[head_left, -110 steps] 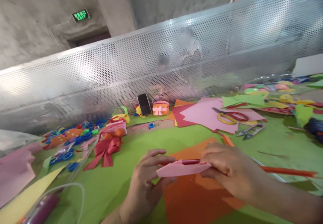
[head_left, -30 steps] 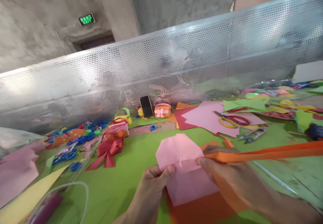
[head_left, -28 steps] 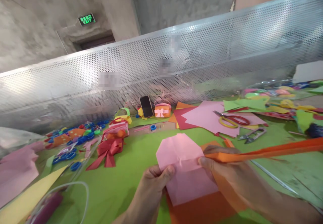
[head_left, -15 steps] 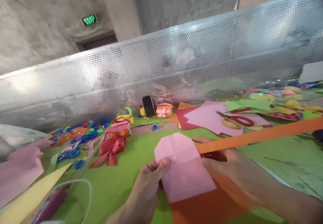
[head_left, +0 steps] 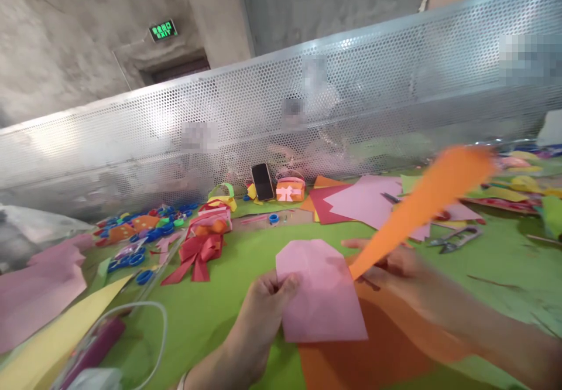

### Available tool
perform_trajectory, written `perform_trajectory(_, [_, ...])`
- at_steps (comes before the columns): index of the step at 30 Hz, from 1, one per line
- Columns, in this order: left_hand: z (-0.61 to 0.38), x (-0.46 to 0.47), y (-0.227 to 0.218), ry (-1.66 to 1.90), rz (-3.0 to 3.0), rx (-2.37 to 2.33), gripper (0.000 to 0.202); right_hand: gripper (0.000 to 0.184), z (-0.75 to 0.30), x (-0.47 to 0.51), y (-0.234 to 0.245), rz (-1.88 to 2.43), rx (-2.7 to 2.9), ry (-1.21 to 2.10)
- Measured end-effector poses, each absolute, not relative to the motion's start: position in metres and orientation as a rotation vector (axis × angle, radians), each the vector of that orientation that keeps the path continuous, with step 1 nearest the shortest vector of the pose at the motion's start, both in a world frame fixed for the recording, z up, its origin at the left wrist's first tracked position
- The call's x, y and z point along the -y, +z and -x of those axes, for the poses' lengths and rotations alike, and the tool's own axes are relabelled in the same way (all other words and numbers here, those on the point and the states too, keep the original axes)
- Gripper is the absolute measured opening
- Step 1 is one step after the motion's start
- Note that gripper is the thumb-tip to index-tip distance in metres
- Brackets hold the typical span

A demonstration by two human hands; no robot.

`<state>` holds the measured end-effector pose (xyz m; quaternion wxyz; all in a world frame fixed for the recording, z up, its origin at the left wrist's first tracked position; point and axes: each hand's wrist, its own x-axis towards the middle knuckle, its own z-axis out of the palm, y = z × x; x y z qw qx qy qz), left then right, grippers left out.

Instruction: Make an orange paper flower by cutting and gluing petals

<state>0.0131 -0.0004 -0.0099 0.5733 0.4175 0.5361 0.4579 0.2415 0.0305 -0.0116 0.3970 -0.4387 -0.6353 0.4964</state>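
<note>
My left hand [head_left: 274, 296] pinches the left edge of a pink paper piece [head_left: 322, 302] with cut upper corners and faint creases, thumb on top. At the pink paper's right edge, my right hand [head_left: 393, 267] is closed on an orange paper strip [head_left: 413, 208]. The strip slants up to the right, its far end blurred, and its lower end meets the pink edge. Some right-hand fingers are partly hidden behind the strip. Under both hands an orange paper sheet [head_left: 373, 355] lies on the green tabletop [head_left: 237, 320].
Red-handled scissors [head_left: 441, 214], partly behind the strip, rest on pink and red sheets [head_left: 364, 199]. Thread snips [head_left: 456, 239] lie at right. Ahead stand a phone [head_left: 262, 182] and a small orange paper bag [head_left: 290, 191]. A red bow [head_left: 199, 255] and a purple glue gun [head_left: 99, 346] are left.
The orange strip has swung from nearly level to steeply slanted, bringing the thread snips into view. The pink paper has turned slightly and sits more upright, still in my left hand.
</note>
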Motion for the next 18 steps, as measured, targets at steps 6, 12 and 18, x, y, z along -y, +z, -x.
perform_trajectory(6, [-0.013,0.000,-0.010,1.066,-1.045,-1.294,0.053,0.044,-0.232,-0.028,-0.013,1.188,1.564,1.223])
perform_trajectory(12, [-0.018,0.002,-0.005,1.069,-0.992,-1.250,0.051,0.045,-0.234,-0.026,-0.022,1.200,1.423,1.404])
perform_trajectory(18, [-0.018,0.003,-0.004,1.111,-1.029,-1.332,0.059,0.013,-0.233,-0.025,-0.020,1.170,1.489,1.262])
